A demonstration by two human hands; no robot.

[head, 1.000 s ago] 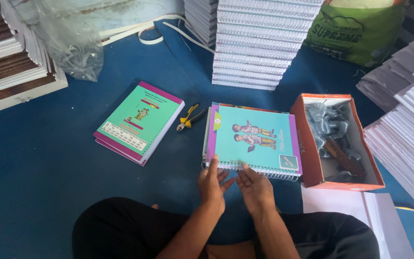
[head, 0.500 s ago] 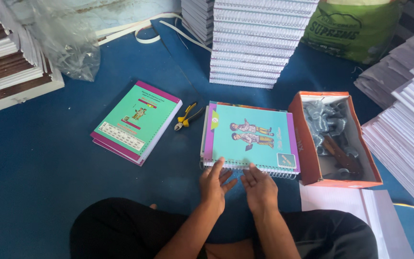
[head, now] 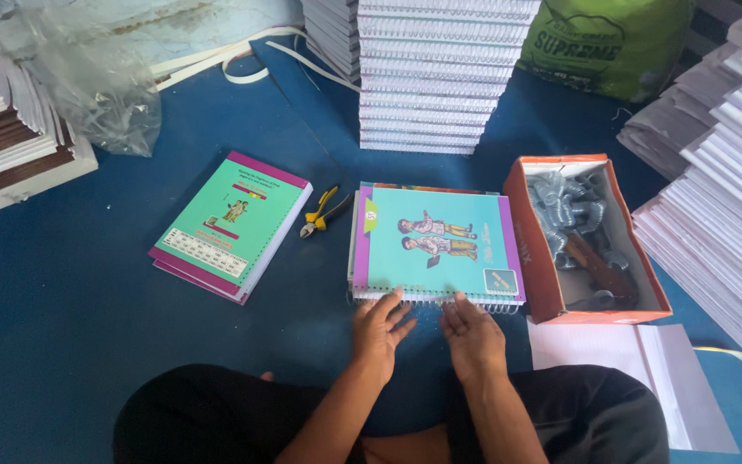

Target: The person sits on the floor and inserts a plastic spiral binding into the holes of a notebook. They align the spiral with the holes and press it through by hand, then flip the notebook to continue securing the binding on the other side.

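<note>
The wire spiral (head: 435,298) of the notebook (head: 435,243) is touched by both open hands, left hand (head: 380,331) and right hand (head: 472,333), nothing being gripped. The coil may be bent, or a fingertip pinched, if pressed unevenly.

There is only one view, from a camera on the person's head. It looks steeply down and a little forward at the blue floor (head: 62,326) in front of the crossed legs. It is near: the left hand (head: 380,331) and right hand (head: 472,333) sit low in the middle, the notebook (head: 435,242) just beyond them. The top edge reaches the stack (head: 435,77) further away. No second view shares the scene.
</note>
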